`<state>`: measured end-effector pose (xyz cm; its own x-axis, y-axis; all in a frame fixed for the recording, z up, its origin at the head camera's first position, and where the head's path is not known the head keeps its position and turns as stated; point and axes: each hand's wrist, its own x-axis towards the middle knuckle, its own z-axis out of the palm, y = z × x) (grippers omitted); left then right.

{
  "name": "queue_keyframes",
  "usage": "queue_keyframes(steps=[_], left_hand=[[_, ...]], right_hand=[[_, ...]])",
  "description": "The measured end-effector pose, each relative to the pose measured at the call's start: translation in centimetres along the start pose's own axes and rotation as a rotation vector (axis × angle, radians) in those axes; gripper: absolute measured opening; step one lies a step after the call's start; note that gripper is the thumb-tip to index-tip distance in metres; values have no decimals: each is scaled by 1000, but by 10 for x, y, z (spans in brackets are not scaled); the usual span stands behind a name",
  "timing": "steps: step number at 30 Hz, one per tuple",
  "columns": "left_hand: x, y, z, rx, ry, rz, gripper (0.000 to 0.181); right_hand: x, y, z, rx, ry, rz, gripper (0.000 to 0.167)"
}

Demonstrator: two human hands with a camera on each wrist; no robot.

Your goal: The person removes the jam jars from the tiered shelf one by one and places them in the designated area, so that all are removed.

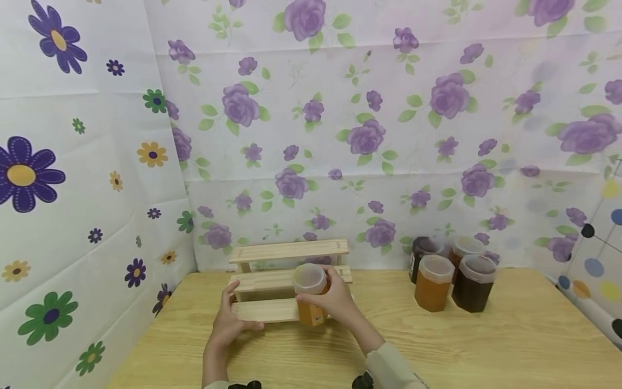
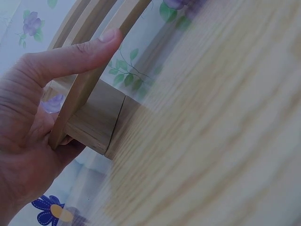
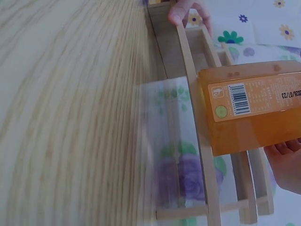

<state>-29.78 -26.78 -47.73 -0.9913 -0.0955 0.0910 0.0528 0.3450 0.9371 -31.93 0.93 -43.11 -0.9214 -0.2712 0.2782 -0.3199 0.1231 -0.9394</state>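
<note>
A three-step wooden rack (image 1: 289, 250) stands against the back wall. At its left end my left hand (image 1: 228, 322) grips it, and in the left wrist view the thumb (image 2: 80, 59) lies across the front of the lowest step. My right hand (image 1: 338, 301) holds a jar (image 1: 310, 313) with a whitish lid and amber contents at the front of the lowest step. A label with a barcode (image 3: 239, 99) shows on the jar in the right wrist view. Whether the jar's base rests on the step, I cannot tell.
On the right of the wood-grain table (image 1: 389, 351) several more jars stand grouped: an amber one (image 1: 432, 289) and a dark one (image 1: 472, 289) in front, others behind. Flower-patterned cloth (image 1: 316, 151) hangs at the back and sides.
</note>
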Motion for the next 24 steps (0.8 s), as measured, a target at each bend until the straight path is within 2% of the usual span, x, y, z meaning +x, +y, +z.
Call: queue_keyframes(steps=[8,17,24], left_hand=[[-1,0,0,0,7,-2,124],[-2,-1,1,1,11,-15,125],[0,-1,-2,15,-13,-8,124]], right_hand=[[-7,0,-16,-7,86,12,74],[-9,-2,-36,-21,120,63,75],[-7,-9,-62,-99,162,95,72]])
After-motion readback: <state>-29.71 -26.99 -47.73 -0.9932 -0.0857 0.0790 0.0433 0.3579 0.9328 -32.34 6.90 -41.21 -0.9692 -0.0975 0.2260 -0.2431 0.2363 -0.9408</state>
